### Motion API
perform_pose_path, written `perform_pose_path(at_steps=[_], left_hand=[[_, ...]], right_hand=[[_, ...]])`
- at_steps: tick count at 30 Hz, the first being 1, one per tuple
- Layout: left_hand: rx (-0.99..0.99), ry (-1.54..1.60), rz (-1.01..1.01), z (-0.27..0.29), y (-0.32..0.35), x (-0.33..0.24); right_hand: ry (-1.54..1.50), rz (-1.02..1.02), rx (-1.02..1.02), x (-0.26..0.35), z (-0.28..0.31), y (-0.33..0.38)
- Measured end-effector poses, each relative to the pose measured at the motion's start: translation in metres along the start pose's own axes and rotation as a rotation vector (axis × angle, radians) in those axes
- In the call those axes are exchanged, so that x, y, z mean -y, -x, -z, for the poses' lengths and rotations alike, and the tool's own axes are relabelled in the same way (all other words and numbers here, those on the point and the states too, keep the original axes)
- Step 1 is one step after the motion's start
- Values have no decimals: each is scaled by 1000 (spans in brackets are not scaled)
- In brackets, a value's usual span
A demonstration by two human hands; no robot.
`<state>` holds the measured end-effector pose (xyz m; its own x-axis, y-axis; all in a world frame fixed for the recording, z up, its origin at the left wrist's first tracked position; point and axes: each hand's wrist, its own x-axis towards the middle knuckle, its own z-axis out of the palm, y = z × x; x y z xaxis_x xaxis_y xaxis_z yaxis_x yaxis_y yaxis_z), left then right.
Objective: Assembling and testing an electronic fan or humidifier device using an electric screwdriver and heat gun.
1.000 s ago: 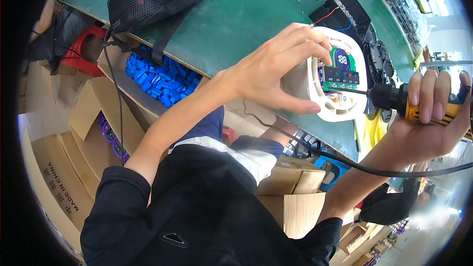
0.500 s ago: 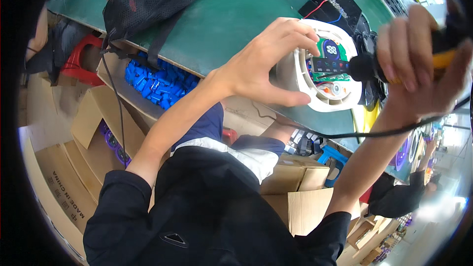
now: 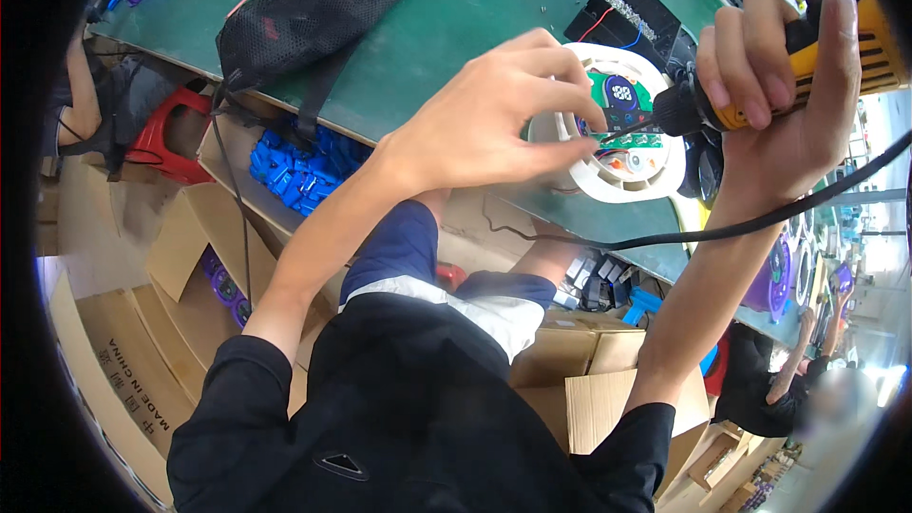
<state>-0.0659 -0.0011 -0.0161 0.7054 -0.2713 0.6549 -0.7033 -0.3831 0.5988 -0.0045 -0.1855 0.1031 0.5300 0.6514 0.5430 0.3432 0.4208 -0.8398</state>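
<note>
A round white plastic housing (image 3: pixel 622 185) with a green circuit board (image 3: pixel 617 95) inside lies near the front edge of the green workbench (image 3: pixel 456 9). My left hand (image 3: pixel 484 119) grips the housing's left rim, fingers curled over the board. My right hand (image 3: pixel 779 76) holds a yellow and black electric screwdriver (image 3: pixel 760 85). Its bit points left and down onto the circuit board. A black cable (image 3: pixel 722 228) runs from the screwdriver across my right forearm.
A black mesh bag (image 3: pixel 313 0) lies on the bench at the left. A black box with wires (image 3: pixel 622 9) sits behind the housing. Below the bench are blue parts (image 3: pixel 294 171) in a carton, several cardboard boxes (image 3: pixel 123 361) and a red stool (image 3: pixel 166 133). Another person (image 3: pixel 760 380) sits at the lower right.
My right hand has lifted the screwdriver higher and tilted it, so the bit now points down onto the board. My left hand has stayed on the housing. The view has shifted slightly.
</note>
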Motion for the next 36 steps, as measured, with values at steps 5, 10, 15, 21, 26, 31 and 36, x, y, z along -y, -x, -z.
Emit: perform_pose_path(at_steps=[5,10,15,21,26,31,36], left_hand=[[108,-57,69,0,-9,-7],[213,-2,170,3,-23,-12],[363,-268,129,4,-30,-19],[331,-489,-40,-8,-40,-26],[54,-449,-129,-16,-108,11],[16,-559,82,-33,-143,97],[73,-227,90,-6,-106,92]], right_hand=[[4,108,67,0,-2,10],[62,183,-119,1,-9,26],[-33,373,-388,10,2,48],[141,408,-531,31,15,80],[152,351,-640,31,14,88],[189,322,-629,20,16,84],[202,368,-652,26,24,91]])
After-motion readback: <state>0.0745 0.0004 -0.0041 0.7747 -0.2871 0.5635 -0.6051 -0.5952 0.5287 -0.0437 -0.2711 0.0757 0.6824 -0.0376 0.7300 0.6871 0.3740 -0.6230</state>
